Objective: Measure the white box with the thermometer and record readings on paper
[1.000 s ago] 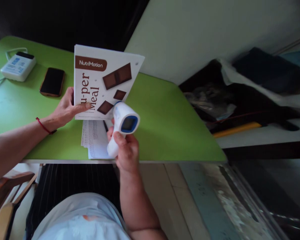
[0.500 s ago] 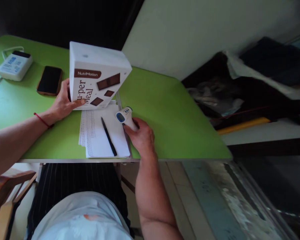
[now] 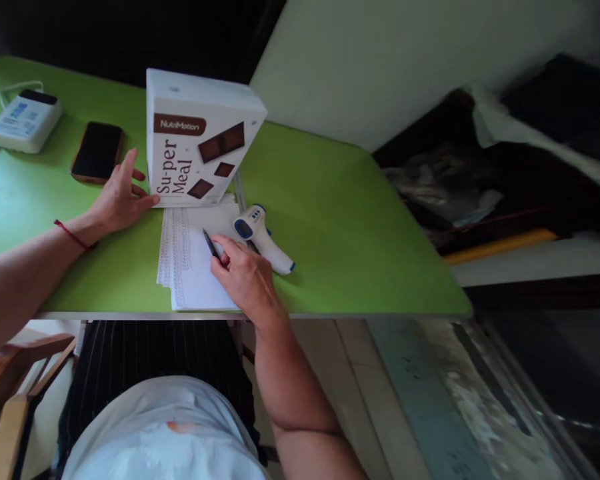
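Observation:
A white box (image 3: pixel 207 150) marked "NutriMotion Su-per Meal" stands upright on the green table. My left hand (image 3: pixel 121 195) is at its lower left side with fingers spread, the thumb tip by the bottom corner. My right hand (image 3: pixel 245 270) is closed around a black pen (image 3: pixel 209 243), thumb and forefinger on either side of it, over a stack of paper sheets (image 3: pixel 200 290). The palm hides most of the pen. Just beyond that hand, a white and blue infrared thermometer (image 3: pixel 269 247) lies across the right edge of the paper.
A phone (image 3: pixel 98 152) in a brown case lies left of the box. Farther left sits a white device (image 3: pixel 27 123) with a cable. The green table (image 3: pixel 350 227) ends at a wall behind, and a dark shelf with plastic bags (image 3: pixel 440 190) stands to the right.
My right hand has let go of the thermometer, which now lies down, and has moved left onto the pen. My left hand has loosened from the box, which rests on the table.

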Demonstrator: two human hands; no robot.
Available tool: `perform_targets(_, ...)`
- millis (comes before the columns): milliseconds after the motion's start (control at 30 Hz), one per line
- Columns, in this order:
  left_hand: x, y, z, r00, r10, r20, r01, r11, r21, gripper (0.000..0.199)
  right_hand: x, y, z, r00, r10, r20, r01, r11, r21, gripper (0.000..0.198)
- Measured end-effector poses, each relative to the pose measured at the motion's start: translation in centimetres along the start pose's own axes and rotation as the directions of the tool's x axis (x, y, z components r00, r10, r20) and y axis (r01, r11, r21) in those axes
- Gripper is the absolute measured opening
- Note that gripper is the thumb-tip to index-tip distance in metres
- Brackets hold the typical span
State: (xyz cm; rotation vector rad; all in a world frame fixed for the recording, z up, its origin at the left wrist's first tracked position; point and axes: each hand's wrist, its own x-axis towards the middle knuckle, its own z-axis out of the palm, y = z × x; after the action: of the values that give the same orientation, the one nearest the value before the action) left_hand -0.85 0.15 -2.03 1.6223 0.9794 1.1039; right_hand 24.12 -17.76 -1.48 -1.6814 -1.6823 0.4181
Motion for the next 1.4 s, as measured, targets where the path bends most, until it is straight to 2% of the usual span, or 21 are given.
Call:
perform_targets(100, -0.1, 0.0, 0.3, 0.998, -0.049, 0.027, 0.045, 0.989, 0.138, 0.111, -0.3, 0.2, -0.5, 1.000, -0.001, 0.000, 0.001, 0.972, 0.235, 0.031)
perform_targets(200, -0.1, 0.2, 0.5, 0.999, -0.012, 0.039, 0.006, 0.987, 0.163, 0.099, -1.0, 0.1, -0.7, 0.998, 0.028, -0.058, 0.004, 0.871, 0.491, 0.034)
perform_targets(300, -0.2, 0.7, 0.7, 0.998, 0.026, 0.055, -0.039, 0.969, 0.245, 0.093, -2.0, -0.6, -0.1, 0.984, 0.084, -0.159, 0.033, 0.783, 0.621, 0.038)
perform_targets(367, -0.6, 1.4, 1.0, 0.998, 0.011, 0.059, -0.031, 0.932, 0.361, 0.102, -2.6, -1.3, 0.3, 0.971, 0.112, -0.213, 0.056, 0.756, 0.653, 0.038)
perform_targets(433, -1.2, 2.3, 1.5, 0.996, -0.060, 0.065, 0.020, 0.872, 0.489, 0.130, -3.1, -1.9, 0.5, 0.975, 0.106, -0.196, 0.056, 0.737, 0.674, 0.043)
perform_targets(533, -2.2, 3.5, 2.4, 0.978, -0.165, 0.130, 0.059, 0.808, 0.586, 0.176, -3.3, -2.6, 0.5, 0.990, 0.106, -0.088, -0.020, 0.746, 0.666, 0.046)
perform_targets(667, -3.0, 3.7, 2.9, 0.957, -0.204, 0.206, 0.040, 0.797, 0.602, 0.192, -3.1, -3.1, 0.5, 0.981, 0.186, -0.054, -0.123, 0.811, 0.572, 0.015)
perform_targets(800, -2.9, 3.5, 3.0, 0.955, -0.188, 0.229, 0.000, 0.775, 0.632, 0.195, -3.2, -3.3, 1.0, 0.978, 0.194, -0.076, -0.127, 0.846, 0.518, 0.007)
perform_targets(933, -2.9, 4.5, 3.4, 0.938, -0.277, 0.208, 0.041, 0.686, 0.726, 0.193, -3.3, -3.4, 1.4, 0.987, 0.146, -0.061, -0.104, 0.888, 0.449, 0.011)
perform_targets(1133, -3.2, 5.7, 3.5, 0.904, -0.348, 0.248, -0.021, 0.544, 0.839, 0.186, -3.2, -3.0, 1.5, 0.995, -0.008, -0.102, 0.046, 0.924, 0.380, 0.012)
perform_targets(1267, -3.3, 5.7, 3.5, 0.901, -0.355, 0.248, -0.037, 0.507, 0.861, 0.184, -3.2, -2.7, 1.7, 0.988, -0.088, -0.125, 0.127, 0.929, 0.349, 0.013)
perform_targets(1400, -3.3, 5.9, 3.6, 0.899, -0.358, 0.251, -0.038, 0.507, 0.861, 0.181, -3.2, -2.5, 1.7, 0.986, -0.113, -0.124, 0.148, 0.934, 0.325, 0.013)
